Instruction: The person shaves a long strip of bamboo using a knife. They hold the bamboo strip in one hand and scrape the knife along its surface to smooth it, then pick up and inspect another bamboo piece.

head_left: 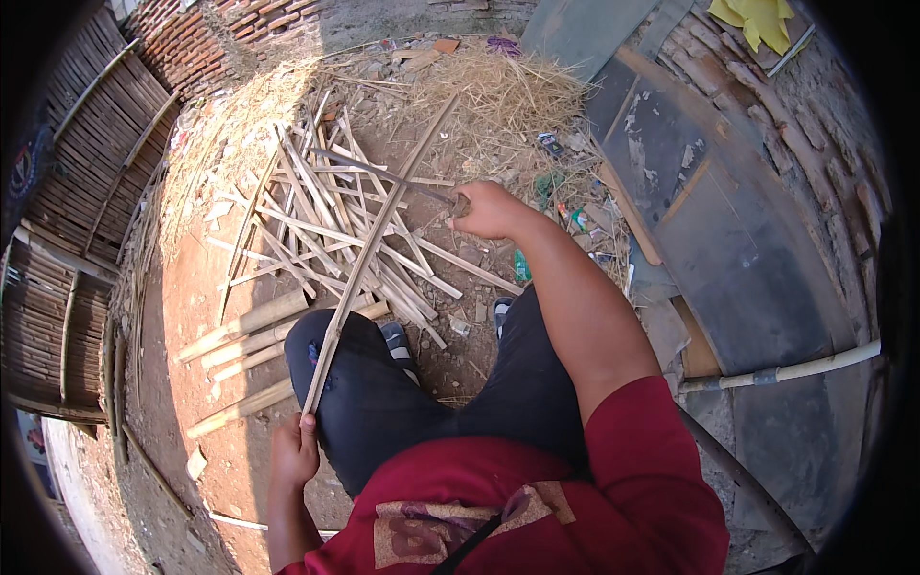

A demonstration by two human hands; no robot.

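Observation:
My left hand (295,450) is closed around the near end of a long split bamboo strip (369,251), which slants up and away across my left knee. In my right hand (487,211) is the handle of a long dark-bladed machete (419,188). Its blade points left and crosses the strip near the strip's far half; whether the two touch I cannot tell. Beyond my knees, a loose pile of split bamboo strips (316,225) lies on the ground. Several thicker bamboo pieces (251,337) rest side by side to the left of my left knee.
A woven bamboo panel (88,144) stands along the left. Dry straw (508,91) and litter lie at the back, before a brick wall (225,43). Dark boards (757,240) lean on the right, with a pale pole (815,367) across them.

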